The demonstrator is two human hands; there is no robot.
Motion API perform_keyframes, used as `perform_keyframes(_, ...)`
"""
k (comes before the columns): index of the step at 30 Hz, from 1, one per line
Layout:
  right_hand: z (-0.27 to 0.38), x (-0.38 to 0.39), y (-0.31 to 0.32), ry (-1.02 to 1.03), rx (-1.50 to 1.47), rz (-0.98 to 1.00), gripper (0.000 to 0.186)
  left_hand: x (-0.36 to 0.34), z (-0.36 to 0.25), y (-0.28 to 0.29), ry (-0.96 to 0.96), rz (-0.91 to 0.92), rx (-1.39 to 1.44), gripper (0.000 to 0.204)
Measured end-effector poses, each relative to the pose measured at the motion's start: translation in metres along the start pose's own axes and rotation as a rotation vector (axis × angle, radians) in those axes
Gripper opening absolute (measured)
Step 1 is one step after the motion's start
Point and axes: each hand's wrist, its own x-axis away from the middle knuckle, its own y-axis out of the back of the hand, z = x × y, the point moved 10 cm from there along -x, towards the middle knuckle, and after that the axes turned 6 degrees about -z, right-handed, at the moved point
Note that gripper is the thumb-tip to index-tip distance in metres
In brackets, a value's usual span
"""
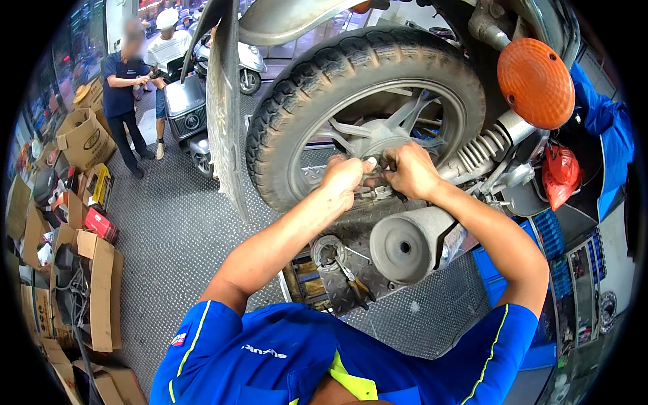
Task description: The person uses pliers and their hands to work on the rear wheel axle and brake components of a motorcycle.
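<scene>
Both of my hands meet at the hub of a motorcycle rear wheel (368, 138), which has a knobby, dusty tyre (297, 101). My left hand (344, 179) is closed by the near side of the hub, its fingertips pinched at the axle end. Close on its right, my right hand (413, 172) is curled, thumb and fingers pressed together at the same spot. A small part between them is mostly covered by the fingers, so its kind does not show. Below the hands is the grey exhaust muffler (399, 248); a spring shock absorber (482, 150) slants up to the right.
Pliers (358, 287) and a ring-shaped metal part (329, 253) lie on the stand under the wheel. An orange turn signal (535, 82) juts out at upper right. Cardboard boxes (101, 290) line the left. Two people stand by a scooter (185, 108) at far left.
</scene>
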Motion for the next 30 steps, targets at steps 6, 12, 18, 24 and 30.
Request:
perform_keyframes(6,-0.003,0.0,0.0,-0.01,-0.027,-0.031,0.015,0.001,-0.002,-0.001,-0.06,-0.026,0.026,0.012)
perform_keyframes(12,0.0,-0.001,0.004,0.023,-0.044,-0.065,0.016,0.001,-0.004,-0.002,-0.113,-0.028,0.034,0.014)
perform_keyframes(18,0.0,-0.001,0.0,0.079,0.01,-0.095,0.014,0.001,-0.004,-0.002,-0.169,-0.046,-0.018,0.014)
perform_keyframes(24,0.001,-0.001,-0.002,0.113,0.022,-0.083,0.015,0.002,-0.004,-0.002,-0.169,-0.037,0.011,0.02)
perform_keyframes(30,0.004,-0.001,0.001,0.098,0.008,-0.078,0.016,-0.006,0.003,0.0,-0.096,-0.017,0.049,0.022)
